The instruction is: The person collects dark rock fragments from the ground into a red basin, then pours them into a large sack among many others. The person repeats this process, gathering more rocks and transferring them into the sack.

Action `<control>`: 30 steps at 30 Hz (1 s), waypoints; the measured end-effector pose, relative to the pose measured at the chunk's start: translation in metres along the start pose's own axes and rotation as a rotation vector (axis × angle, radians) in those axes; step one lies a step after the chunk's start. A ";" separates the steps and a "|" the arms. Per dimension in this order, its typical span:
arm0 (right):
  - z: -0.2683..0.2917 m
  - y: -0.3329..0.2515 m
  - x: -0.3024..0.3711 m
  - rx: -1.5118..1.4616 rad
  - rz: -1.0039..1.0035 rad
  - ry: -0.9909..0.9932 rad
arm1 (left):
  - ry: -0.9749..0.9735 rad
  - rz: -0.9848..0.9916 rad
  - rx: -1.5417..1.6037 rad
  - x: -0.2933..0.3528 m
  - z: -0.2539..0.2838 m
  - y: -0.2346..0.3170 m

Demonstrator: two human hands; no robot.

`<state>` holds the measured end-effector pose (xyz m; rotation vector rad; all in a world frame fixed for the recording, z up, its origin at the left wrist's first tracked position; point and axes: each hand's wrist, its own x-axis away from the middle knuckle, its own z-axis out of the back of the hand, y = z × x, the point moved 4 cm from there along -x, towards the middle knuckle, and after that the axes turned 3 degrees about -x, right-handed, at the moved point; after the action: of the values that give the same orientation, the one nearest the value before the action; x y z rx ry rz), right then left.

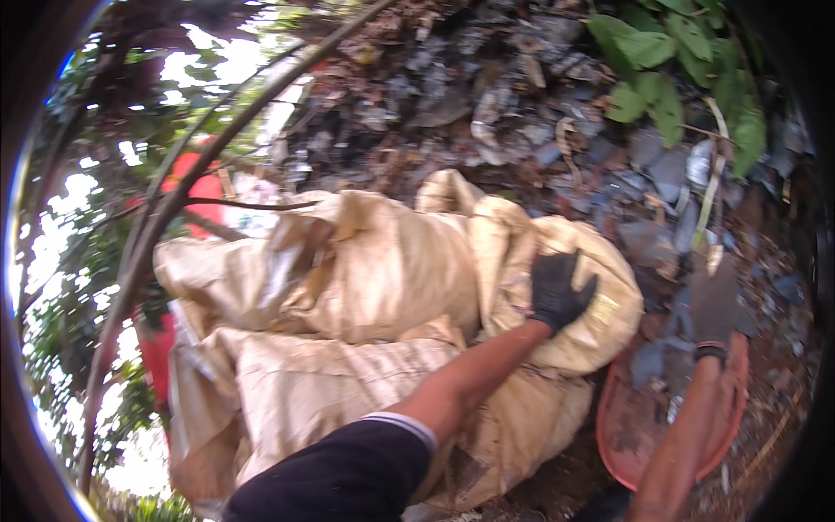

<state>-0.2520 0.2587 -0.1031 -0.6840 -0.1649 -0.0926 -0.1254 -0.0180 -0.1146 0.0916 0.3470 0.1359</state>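
The left hand (561,289), in a black glove, lies on a yellowish sack (604,337) toward its right edge. Its thumb stands apart from the other fingers, which rest on the cloth.

The right hand (718,296), in a dark glove, is at the scraps (670,174) beyond the far edge of the red basin (626,444). It is blurred, so I cannot tell whether its fingers are spread, pressed together or pinching something. The basin sits on the ground (770,452), to the right of the sacks, with grey pieces near its far left edge.

Left of the yellowish sack lie 2 beige sacks (383,270) (creased and stained), 1 nearer than the other. A branch (228,139) curves past their left edge, and green leaves (678,52) hang over the ground's far right corner.
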 end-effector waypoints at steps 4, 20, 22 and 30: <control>-0.067 0.024 -0.036 -0.105 0.204 0.233 | 0.059 0.004 0.026 0.017 0.011 -0.007; -0.141 0.068 -0.076 0.069 0.015 -0.248 | -0.007 0.013 -0.066 0.026 0.020 0.015; -0.163 0.105 -0.095 0.054 0.024 -0.163 | -0.023 0.024 -0.027 0.017 0.010 0.013; -0.097 0.079 0.019 0.170 0.285 0.001 | 0.011 -0.005 -0.148 0.016 0.012 -0.018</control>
<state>-0.2103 0.2570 -0.2227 -0.5315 -0.0716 0.1927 -0.1042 -0.0347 -0.1105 -0.0567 0.3468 0.1570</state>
